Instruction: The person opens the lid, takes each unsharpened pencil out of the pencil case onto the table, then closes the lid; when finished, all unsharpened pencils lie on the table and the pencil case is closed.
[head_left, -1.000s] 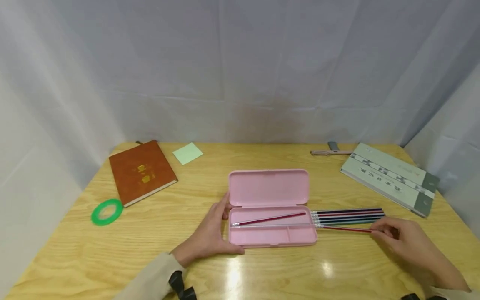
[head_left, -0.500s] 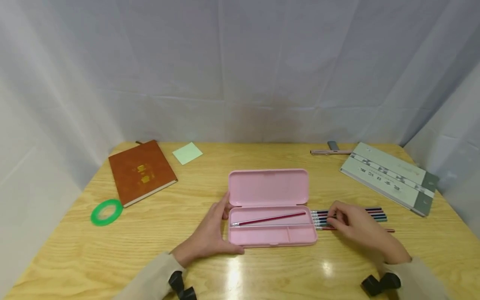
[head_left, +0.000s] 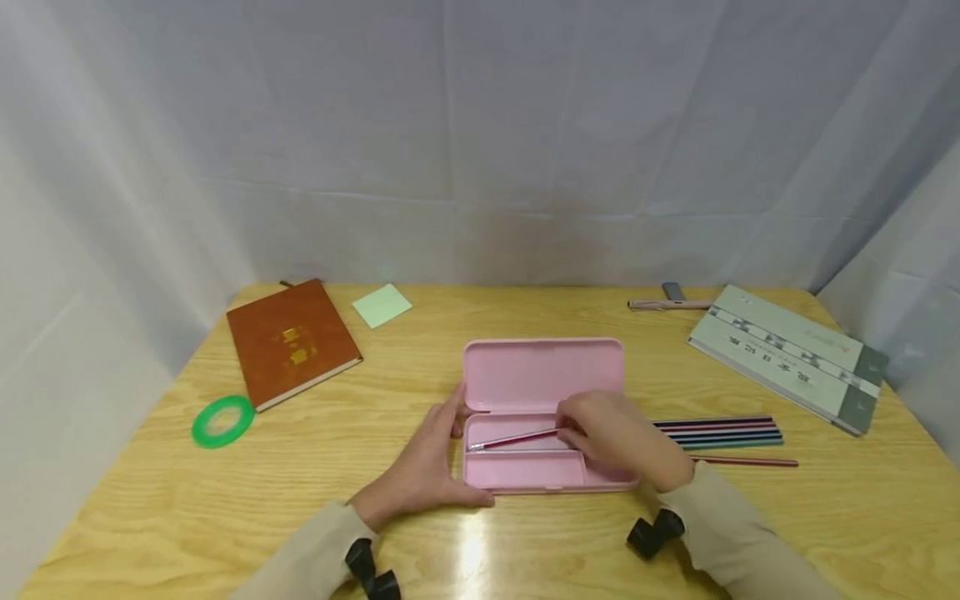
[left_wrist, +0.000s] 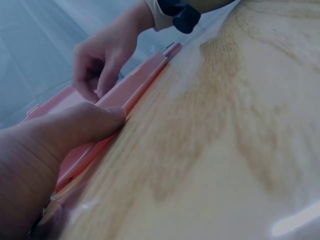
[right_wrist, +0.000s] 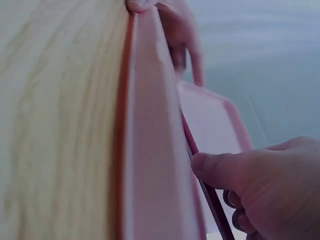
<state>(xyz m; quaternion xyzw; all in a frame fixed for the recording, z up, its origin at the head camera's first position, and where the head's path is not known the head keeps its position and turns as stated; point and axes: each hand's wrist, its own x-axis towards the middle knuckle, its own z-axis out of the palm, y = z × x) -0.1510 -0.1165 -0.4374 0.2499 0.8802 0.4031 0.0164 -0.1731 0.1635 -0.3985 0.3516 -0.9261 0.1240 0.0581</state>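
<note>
Left hand [head_left: 420, 475] braced open against left edge of open pink pencil case [head_left: 525, 471]. Right hand [head_left: 611, 433] pinching red pencil [head_left: 513, 439] inside tray; surface [head_left: 525, 550] bare in front.

Quick tally: one pink plastic pencil case [head_left: 543, 375], open, with one dark red pencil [head_left: 513, 439] in the tray that I can see. Beside it on the wood – a row of about four striped pencils [head_left: 720, 432], hard to split apart, plus one more red pencil [head_left: 744, 460] lying on its own. Also one brown leather notebook [head_left: 294, 342], one green tape ring [head_left: 222, 421], one pale green sticky note [head_left: 382, 305], one grey-green long box [head_left: 787, 356], one pink pen [head_left: 667, 304]. Two hands – left [head_left: 423, 467], right [head_left: 611, 433].
</note>
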